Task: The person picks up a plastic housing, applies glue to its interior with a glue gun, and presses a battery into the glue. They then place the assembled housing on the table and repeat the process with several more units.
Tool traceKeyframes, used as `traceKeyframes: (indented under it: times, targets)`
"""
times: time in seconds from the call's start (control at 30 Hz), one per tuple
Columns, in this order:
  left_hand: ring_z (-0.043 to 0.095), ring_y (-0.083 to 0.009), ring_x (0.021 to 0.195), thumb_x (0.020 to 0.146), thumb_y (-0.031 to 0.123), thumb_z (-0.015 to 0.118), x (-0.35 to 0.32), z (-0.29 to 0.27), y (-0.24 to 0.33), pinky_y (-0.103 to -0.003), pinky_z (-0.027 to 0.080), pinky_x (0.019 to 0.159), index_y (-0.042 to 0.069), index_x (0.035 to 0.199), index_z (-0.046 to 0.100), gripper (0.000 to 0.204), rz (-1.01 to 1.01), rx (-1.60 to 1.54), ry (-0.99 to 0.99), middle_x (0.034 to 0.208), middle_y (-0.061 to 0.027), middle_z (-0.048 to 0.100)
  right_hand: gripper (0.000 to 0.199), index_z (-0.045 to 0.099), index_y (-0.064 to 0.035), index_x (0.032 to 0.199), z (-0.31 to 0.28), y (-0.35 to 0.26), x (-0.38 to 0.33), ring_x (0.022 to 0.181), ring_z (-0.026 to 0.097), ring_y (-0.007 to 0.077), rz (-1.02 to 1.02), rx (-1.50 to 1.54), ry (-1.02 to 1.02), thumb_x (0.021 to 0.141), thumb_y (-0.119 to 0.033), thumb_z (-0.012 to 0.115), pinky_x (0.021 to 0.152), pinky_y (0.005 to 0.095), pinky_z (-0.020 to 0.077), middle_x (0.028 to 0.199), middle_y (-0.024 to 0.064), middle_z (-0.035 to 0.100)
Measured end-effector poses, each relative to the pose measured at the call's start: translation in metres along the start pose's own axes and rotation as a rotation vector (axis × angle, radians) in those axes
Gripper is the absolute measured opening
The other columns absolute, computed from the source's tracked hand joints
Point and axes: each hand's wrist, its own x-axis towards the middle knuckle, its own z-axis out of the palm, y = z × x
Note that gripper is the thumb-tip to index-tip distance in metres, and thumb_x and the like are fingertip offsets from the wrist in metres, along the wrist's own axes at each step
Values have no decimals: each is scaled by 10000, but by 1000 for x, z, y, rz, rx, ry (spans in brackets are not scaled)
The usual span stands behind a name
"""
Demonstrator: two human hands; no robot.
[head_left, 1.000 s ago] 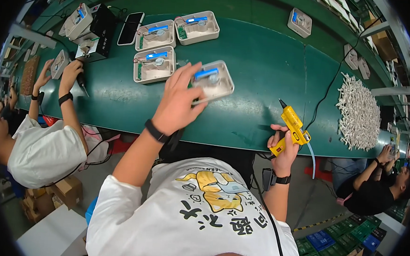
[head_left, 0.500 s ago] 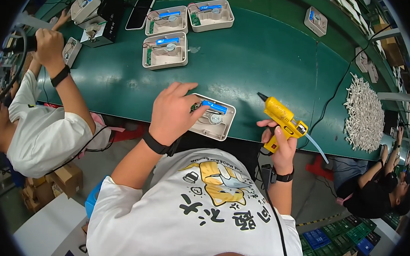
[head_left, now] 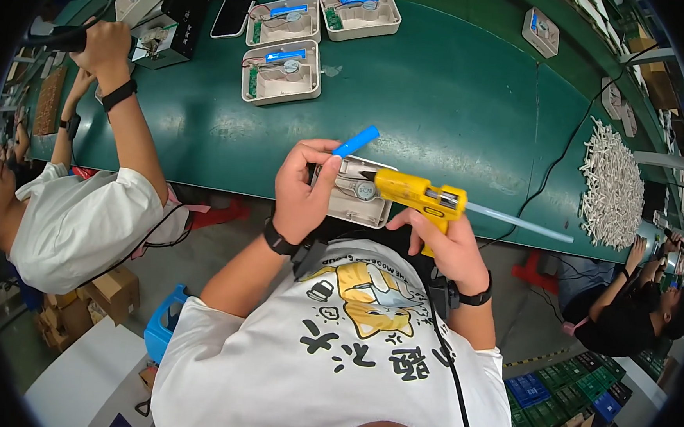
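Between finger and thumb, my left hand (head_left: 304, 188) pinches a blue cylindrical battery (head_left: 357, 142), tilted up over the left part of an off-white plastic housing (head_left: 373, 214). My right hand (head_left: 449, 247) is wrapped round the handle of a yellow glue gun (head_left: 414, 191). Its dark nozzle points left into the housing, near the spot under the battery; whether it touches the plastic I cannot tell. A translucent glue stick (head_left: 518, 222) sticks out of the gun's back. Inside the housing sits a round silvery part (head_left: 365, 189). My left hand covers the housing's left end.
Several similar housings (head_left: 282, 73) with blue batteries and green boards stand farther back, beside a phone (head_left: 236, 10). A heap of small white parts (head_left: 611, 187) lies at the right, near a black cable (head_left: 553, 160). Co-workers sit on both sides; one's arm (head_left: 132, 122) reaches in at left.
My left hand has lifted the blue battery out of its place in the housing. The glue gun has swung left and levelled, bringing its nozzle over the housing.
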Motion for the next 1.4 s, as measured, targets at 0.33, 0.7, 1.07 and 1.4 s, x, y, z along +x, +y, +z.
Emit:
traceKeyframes:
  times: [0.33, 0.7, 1.07, 1.4]
  targets:
    - [574, -92, 928, 1089, 53, 629, -15, 23, 0, -266, 503, 822, 15, 1088, 568, 71, -101, -122, 264, 1252, -160, 648, 238, 689, 13, 1137, 24, 3, 24, 514, 572, 77, 74, -478, -13, 1102, -210, 613, 476, 258, 465, 799, 17, 717]
    - [697, -204, 949, 962, 15, 763, 1, -3, 10, -320, 551, 858, 37, 972, 626, 139, 181, 231, 112, 1134, -141, 756, 217, 650, -7, 1027, -10, -6, -5, 515, 566, 69, 95, -177, 129, 1105, -205, 610, 459, 236, 479, 774, 36, 674]
    - [718, -230, 864, 912, 33, 814, 0, 4, 16, -377, 554, 859, 52, 935, 671, 146, 31, 194, 69, 1075, -105, 796, 244, 628, -22, 988, -16, 8, -10, 522, 567, 77, 119, -214, 180, 1105, -236, 623, 467, 234, 483, 734, 16, 631]
    - [664, -230, 926, 876, 89, 839, 2, 7, 27, -383, 459, 904, 90, 904, 681, 161, 199, 491, 44, 1100, -47, 776, 279, 676, 30, 1155, -20, 0, -15, 532, 572, 82, 101, -125, 163, 1103, -239, 619, 484, 234, 492, 864, 70, 733]
